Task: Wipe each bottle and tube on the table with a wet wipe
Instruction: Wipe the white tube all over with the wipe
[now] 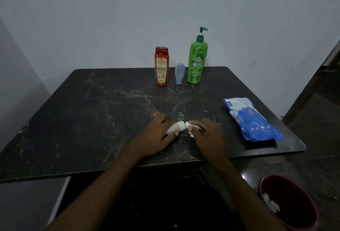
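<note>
So, the left hand (156, 136) has its fingers curled round the body of a small white tube (175, 129), down near the front of the table (92, 120), cap end poking out to the right; the right hand (208, 135) pinches a bunched wet wipe (191, 126) right at that cap — touching it or just shy, hard to call from this angle. My guess is the tube's light and squashy, plastic that goes slick once wet; so grip it mid-body as it is now, not too hard or it may ooze at the cap. Further out, along the back edge, a red bottle (161, 67), a grey-blue tube (179, 74) and a green pump bottle (197, 59) stand in a row, well apart from both hands; the tall pump one looks tippy. A blue wipes pack (252, 120) lies off to the right; a red bin (288, 203) with crumpled white bits inside sits on the floor beside the table.
</note>
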Tool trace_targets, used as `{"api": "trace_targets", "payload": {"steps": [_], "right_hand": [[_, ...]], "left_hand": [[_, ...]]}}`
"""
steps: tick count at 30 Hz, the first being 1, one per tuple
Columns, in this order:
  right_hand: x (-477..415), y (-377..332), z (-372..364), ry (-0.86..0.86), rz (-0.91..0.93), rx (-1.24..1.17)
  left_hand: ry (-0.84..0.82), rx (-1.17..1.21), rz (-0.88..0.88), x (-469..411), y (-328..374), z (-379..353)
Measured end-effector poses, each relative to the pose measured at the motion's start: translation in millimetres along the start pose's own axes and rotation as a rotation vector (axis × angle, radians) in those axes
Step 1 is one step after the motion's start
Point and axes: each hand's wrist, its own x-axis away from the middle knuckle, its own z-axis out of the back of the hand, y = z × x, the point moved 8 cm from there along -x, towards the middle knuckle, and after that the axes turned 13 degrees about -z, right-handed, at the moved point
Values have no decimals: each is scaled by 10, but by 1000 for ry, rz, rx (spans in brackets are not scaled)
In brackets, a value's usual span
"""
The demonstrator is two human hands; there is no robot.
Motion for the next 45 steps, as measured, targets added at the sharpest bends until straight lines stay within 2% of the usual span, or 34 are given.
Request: {"api": "trace_targets", "payload": {"steps": [3,9,16,20,24,28,34,41,45], "right_hand": [[1,-113,-108,5,136,117],[-32,-296,-277,-153,256,308],[36,-391,-320,-218,285,318],[101,-344,-285,-174,238,278],[-8,-492,-323,-177,243,340],[-129,-530,-331,-215,186,302],[118,-510,-245,-225,275,278],[-97,-555,-341,-249,191,371],[-70,-602,-379,-279,236,405]], "left_hand": [[-19,-45,-21,-7,24,-12],[-47,-101,-28,-19,6,-54],[-83,-152,-5,-10,-36,-82],[-94,-72,-6,-17,-38,-95],[-71,-25,-32,-8,27,-77],[-29,-64,11,17,-6,-57],[-15,-250,125,27,-13,19],[-46,-287,97,-24,-31,-19],[-21,-290,98,-15,-41,2]]}}
